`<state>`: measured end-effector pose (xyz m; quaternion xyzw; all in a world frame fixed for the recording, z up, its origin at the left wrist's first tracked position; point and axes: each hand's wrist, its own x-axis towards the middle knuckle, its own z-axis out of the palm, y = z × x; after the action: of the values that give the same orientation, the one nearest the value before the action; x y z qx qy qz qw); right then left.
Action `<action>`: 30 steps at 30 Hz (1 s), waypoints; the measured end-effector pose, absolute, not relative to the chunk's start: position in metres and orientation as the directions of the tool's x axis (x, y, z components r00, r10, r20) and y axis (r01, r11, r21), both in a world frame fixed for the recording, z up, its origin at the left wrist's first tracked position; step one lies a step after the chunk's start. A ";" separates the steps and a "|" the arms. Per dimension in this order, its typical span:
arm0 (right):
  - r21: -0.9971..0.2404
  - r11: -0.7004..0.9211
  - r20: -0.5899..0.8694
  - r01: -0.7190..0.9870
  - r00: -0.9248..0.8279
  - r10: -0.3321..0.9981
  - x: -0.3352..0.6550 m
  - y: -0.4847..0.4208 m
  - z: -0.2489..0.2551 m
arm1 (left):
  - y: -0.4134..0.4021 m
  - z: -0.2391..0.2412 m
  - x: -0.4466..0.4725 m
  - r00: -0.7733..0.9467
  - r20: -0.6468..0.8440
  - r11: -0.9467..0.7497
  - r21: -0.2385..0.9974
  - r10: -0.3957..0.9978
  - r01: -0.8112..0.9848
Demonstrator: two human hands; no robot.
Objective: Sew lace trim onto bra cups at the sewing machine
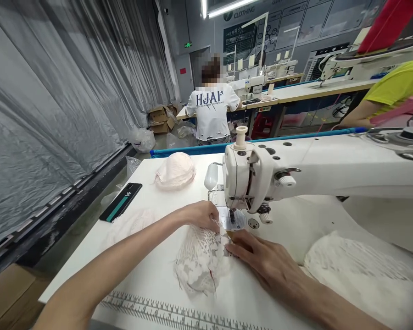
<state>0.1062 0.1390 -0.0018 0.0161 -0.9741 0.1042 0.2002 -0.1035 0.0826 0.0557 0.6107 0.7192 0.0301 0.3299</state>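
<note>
A piece of white lace fabric (pixel 198 261) with loose red threads lies on the table in front of the sewing machine (pixel 242 178). My left hand (pixel 201 214) is closed, pinching the lace's upper edge just left of the needle plate (pixel 237 221). On the other side, my right hand (pixel 265 256) has its thumb and fingertips closed at the lace's right edge, below the presser foot (pixel 231 215). Its palm rests low over the table, and the exact grip is partly hidden. The lace lies in front of the foot, not visibly under it.
A pale pink moulded cup (pixel 176 172) and a dark phone (pixel 121 202) lie on the white table. More white lace (pixel 351 256) is heaped at right. A printed ruler (pixel 165 314) runs along the front. Ahead sits a person in a white shirt (pixel 211 112); a yellow sleeve (pixel 395 85) shows at right.
</note>
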 end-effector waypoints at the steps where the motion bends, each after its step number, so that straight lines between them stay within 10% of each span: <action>1: -0.192 0.980 0.384 -0.060 -0.923 0.019 0.105 0.139 -0.002 | 0.088 0.057 -0.105 -0.042 -0.435 0.246 0.425 0.899 0.871; 9: -0.134 0.991 0.402 0.001 -0.914 0.055 0.102 0.139 -0.009 | 0.085 0.049 -0.085 -0.345 0.011 0.339 0.172 0.938 0.925; 15: -0.191 0.981 0.397 -0.027 -0.916 0.052 0.105 0.143 -0.001 | 0.035 0.021 -0.047 -0.013 0.219 -0.019 0.141 0.976 0.990; 30: -0.261 0.963 0.393 -0.072 -0.919 0.038 0.121 0.155 0.002 | 0.030 0.010 -0.042 -0.053 0.305 0.035 0.064 0.951 0.997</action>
<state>0.1212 0.1553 0.0020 0.0087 -0.9699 0.1365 0.2014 -0.0420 0.0301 0.0097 0.6824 0.7138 0.1303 -0.0891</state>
